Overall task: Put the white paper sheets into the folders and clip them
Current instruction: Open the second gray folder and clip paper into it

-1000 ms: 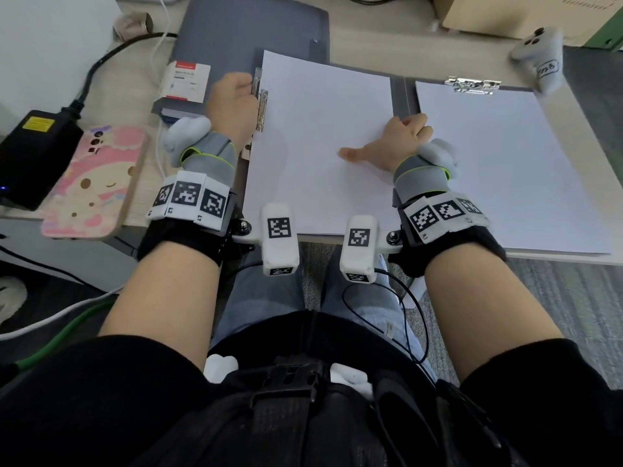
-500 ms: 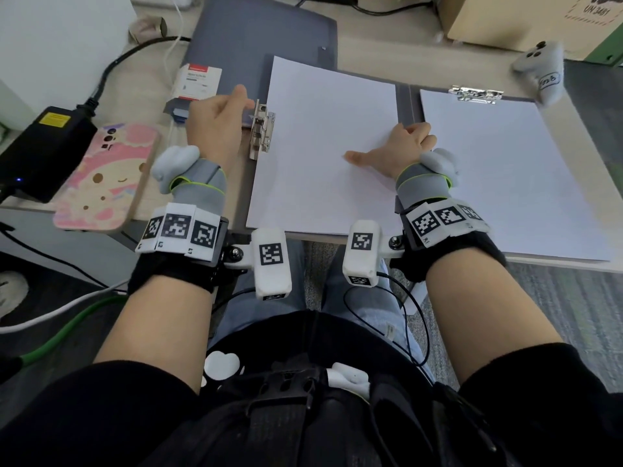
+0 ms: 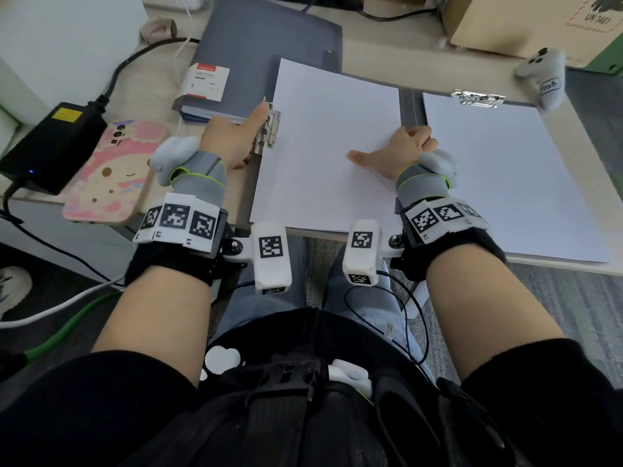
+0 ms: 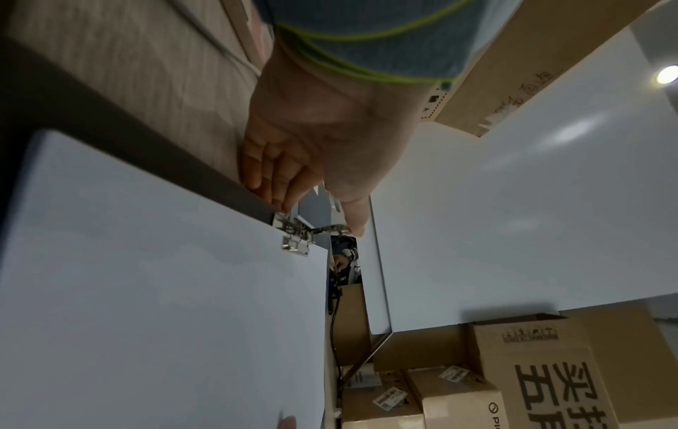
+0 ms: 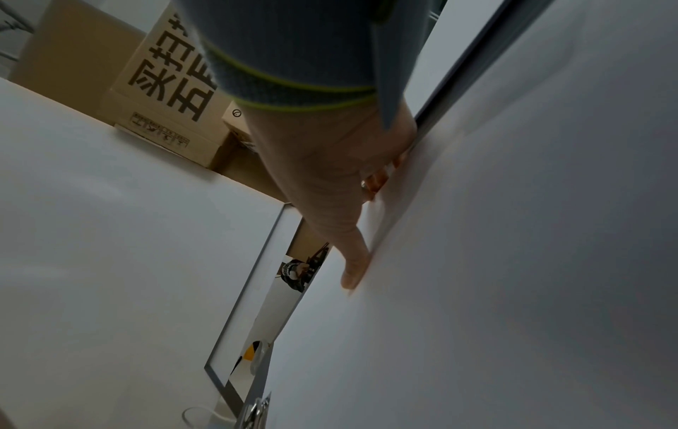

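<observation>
An open grey folder [image 3: 408,106] lies on the desk. Its left half bears a white sheet [image 3: 323,146] with a metal clip [image 3: 269,133] at the sheet's left edge. My left hand [image 3: 236,139] holds that clip: the thumb [image 4: 352,214] presses the raised lever and the fingers curl at the folder's edge beside the clip [image 4: 293,238]. My right hand [image 3: 394,151] rests on the same sheet near the spine, fingers curled, with the thumb [image 5: 352,270] flat on the paper [image 5: 513,261]. The right half holds another sheet [image 3: 505,180] under a top clip [image 3: 478,98].
A closed grey folder [image 3: 263,45] with a small white box [image 3: 204,82] on it lies behind. A pink phone [image 3: 111,173] and a black power adapter [image 3: 50,146] sit at the left. A cardboard box [image 3: 522,21] and a grey plush toy [image 3: 542,79] are at the back right.
My left hand has slid back off the clip, which now shows, and its thumb has come up onto the lever. The right hand has stayed on the sheet.
</observation>
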`<state>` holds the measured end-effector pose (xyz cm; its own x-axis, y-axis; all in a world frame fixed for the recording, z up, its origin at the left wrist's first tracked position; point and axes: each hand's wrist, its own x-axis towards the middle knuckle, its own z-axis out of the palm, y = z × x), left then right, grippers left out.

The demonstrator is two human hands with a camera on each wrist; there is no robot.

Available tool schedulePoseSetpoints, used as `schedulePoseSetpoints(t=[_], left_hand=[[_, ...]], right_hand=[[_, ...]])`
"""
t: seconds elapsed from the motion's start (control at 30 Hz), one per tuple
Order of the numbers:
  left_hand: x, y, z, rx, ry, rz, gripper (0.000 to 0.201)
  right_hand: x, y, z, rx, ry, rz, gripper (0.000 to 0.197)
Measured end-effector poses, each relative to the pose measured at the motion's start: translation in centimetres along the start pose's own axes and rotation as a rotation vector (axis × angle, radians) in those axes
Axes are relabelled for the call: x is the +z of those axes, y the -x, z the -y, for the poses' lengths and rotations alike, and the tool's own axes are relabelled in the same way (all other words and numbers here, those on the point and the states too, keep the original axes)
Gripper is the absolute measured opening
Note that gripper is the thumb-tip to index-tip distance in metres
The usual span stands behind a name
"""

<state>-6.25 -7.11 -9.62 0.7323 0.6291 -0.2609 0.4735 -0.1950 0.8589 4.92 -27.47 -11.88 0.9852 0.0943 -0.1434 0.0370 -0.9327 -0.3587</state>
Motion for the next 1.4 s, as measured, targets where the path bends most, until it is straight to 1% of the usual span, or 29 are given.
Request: schedulePoseSetpoints(t=[0.1, 0.13, 0.17, 0.23, 0.3, 0.4, 0.47, 0.6, 0.73, 0.8, 0.9, 0.93, 1.0, 1.07, 1.13, 1.17, 1.2, 1.23, 1.3, 1.33, 1.37, 1.4], left_hand=[[0.0, -0.1, 0.8, 0.019, 0.054, 0.047, 0.064], [0.0, -0.3, 1.2, 0.023, 0.073, 0.065, 0.065], [0.1, -0.4, 1.6, 0.027, 0.093, 0.077, 0.062], [0.1, 0.2, 1.7, 0.05, 0.118, 0.072, 0.048], [0.2, 0.4, 1.7, 0.085, 0.085, 0.032, 0.033], [0.7, 0.2, 2.1, 0.114, 0.014, -0.022, 0.019], [1.0, 0.3, 2.0, 0.112, -0.017, -0.072, 0.018], [1.5, 0.2, 1.9, 0.134, -0.143, -0.153, 0.023], [1.3, 0.5, 2.0, 0.172, -0.141, -0.132, 0.025], [1.2, 0.6, 2.1, 0.205, -0.11, -0.09, 0.027], [0.8, 0.7, 2.0, 0.225, -0.077, -0.006, 0.023], [0.7, 0.9, 2.0, 0.217, -0.038, 0.031, 0.02], [0.5, 1.6, 1.3, 0.214, 0.123, 0.099, 0.014], [0.3, 2.4, 0.2, 0.244, 0.305, 0.124, 0.018], [0.1, 3.0, -1.2, 0.315, 0.414, 0.124, 0.022], [0.0, 3.2, -1.9, 0.346, 0.466, 0.147, 0.024], [0.0, 3.4, -2.5, 0.359, 0.524, 0.182, 0.028], [0.0, 4.0, -3.2, 0.343, 0.593, 0.222, 0.028], [0.5, 5.0, -4.4, 0.302, 0.705, 0.277, 0.022], [1.2, 5.4, -5.0, 0.299, 0.74, 0.308, 0.031], [2.0, 5.8, -5.6, 0.311, 0.761, 0.338, 0.039], [2.9, 6.1, -6.1, 0.328, 0.753, 0.356, 0.04]], right_hand=[[0.1, 0.1, 0.0, 0.001, -0.006, -0.004, 0.099], [0.1, 0.1, 0.0, 0.002, -0.005, -0.002, 0.099], [0.1, 0.1, 0.0, 0.004, -0.003, -0.002, 0.099], [0.1, 0.2, -0.1, 0.007, 0.003, -0.004, 0.099], [0.1, 0.3, -0.1, 0.006, 0.005, -0.008, 0.099], [0.0, 0.5, -0.1, 0.005, 0.003, -0.004, 0.097], [-0.1, 0.6, -0.1, 0.001, -0.003, -0.004, 0.096], [0.1, 0.7, -0.1, -0.006, -0.023, -0.013, 0.095], [-0.1, 0.9, 0.0, -0.006, 0.003, -0.009, 0.095], [-0.1, 1.1, 0.1, -0.007, 0.009, -0.013, 0.095], [0.0, 1.7, 0.4, -0.029, 0.029, 0.004, 0.087], [0.0, 2.0, 0.6, -0.038, 0.03, 0.033, 0.085], [-0.3, 2.7, 1.1, -0.041, 0.026, 0.124, 0.087], [-0.6, 3.2, 1.5, -0.035, -0.007, 0.204, 0.091], [-1.2, 3.5, 1.5, -0.041, -0.05, 0.221, 0.094], [-1.5, 3.6, 1.3, -0.049, -0.096, 0.229, 0.094], [-1.8, 3.4, 1.0, -0.06, -0.165, 0.248, 0.094], [-2.0, 3.2, 0.6, -0.076, -0.244, 0.266, 0.095], [-2.6, 3.2, 0.0, -0.095, -0.447, 0.303, 0.105], [-2.8, 3.1, -0.3, -0.099, -0.56, 0.325, 0.111], [-3.1, 3.3, -0.4, -0.114, -0.661, 0.354, 0.113], [-3.0, 3.0, -0.8, -0.124, -0.734, 0.374, 0.107]])
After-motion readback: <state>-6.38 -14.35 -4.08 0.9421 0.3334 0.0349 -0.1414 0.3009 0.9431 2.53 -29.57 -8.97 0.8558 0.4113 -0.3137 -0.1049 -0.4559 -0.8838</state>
